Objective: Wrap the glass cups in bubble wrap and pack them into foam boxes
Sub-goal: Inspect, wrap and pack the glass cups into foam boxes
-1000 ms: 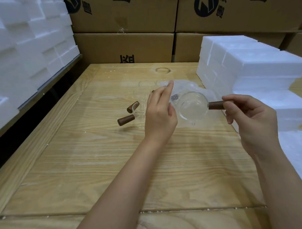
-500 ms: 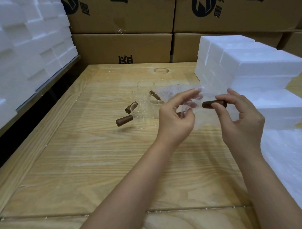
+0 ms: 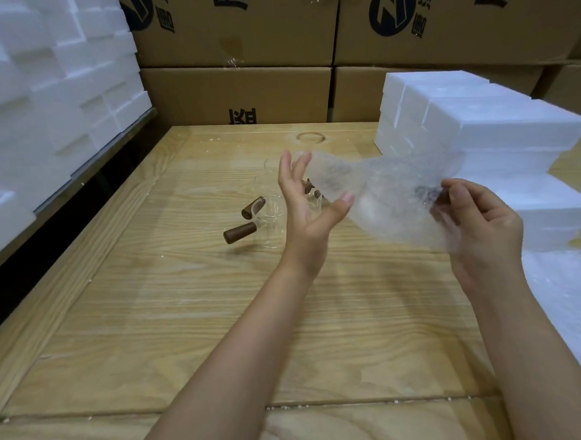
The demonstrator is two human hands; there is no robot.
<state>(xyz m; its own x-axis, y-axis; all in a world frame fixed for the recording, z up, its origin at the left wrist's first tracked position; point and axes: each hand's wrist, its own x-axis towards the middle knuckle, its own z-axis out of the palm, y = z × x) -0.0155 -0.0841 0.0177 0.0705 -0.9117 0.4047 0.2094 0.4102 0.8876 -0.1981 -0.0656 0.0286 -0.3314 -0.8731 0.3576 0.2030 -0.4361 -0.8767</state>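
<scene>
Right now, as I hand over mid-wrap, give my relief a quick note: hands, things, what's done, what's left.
Hands: the left hand is open, fingers spread at the left edge of the bubble wrap. The right hand grips its other end, where a dark cup handle shows through.
Things: unwrapped glass cups stand on the table by the left hand; foam boxes are stacked at right.
Done: no packed cup in view.
Left: finish this wrap, box it, then the rest.
</scene>
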